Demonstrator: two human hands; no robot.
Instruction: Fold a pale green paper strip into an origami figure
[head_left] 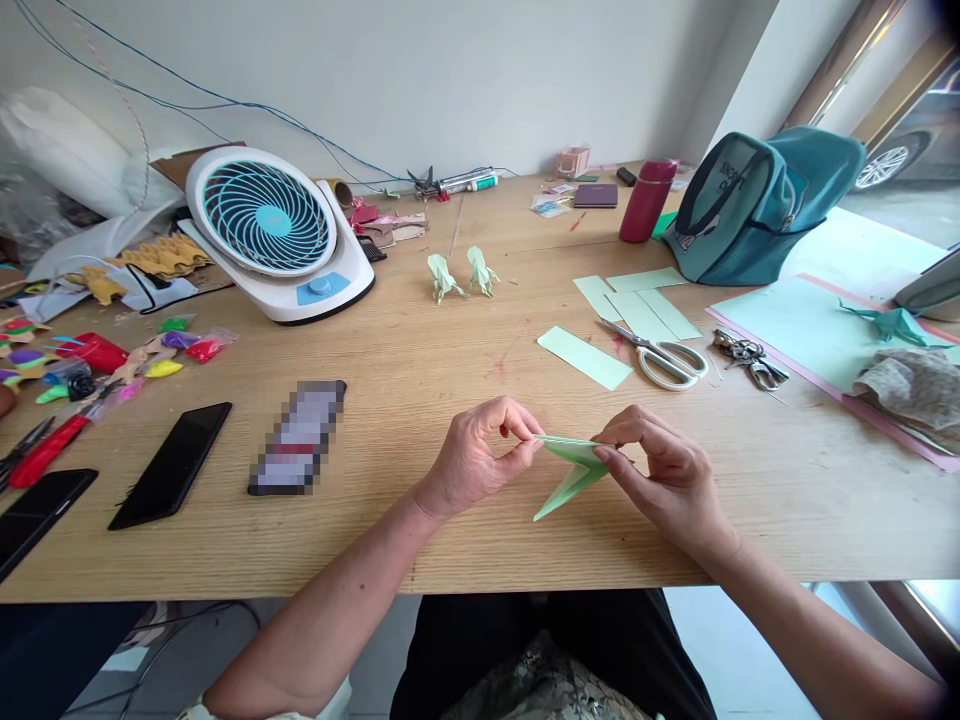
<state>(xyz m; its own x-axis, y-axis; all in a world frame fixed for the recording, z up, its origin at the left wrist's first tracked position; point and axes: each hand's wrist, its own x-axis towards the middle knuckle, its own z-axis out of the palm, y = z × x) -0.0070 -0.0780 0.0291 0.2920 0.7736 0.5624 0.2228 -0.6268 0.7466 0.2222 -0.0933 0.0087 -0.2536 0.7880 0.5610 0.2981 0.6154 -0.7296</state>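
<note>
A folded piece of light green paper is held up between my two hands, just above the front part of the table. My left hand pinches its left corner between thumb and forefinger. At the other end, my right hand grips the top right corner the same way. One pointed flap of the paper hangs down to the lower left. Beyond my hands lie a green paper strip and white-handled scissors. Two folded paper figures stand farther back.
On the left are a fan, several phones and small colourful bits. More green strips lie behind the scissors, near keys. A red bottle, a teal bag and large green sheets occupy the right.
</note>
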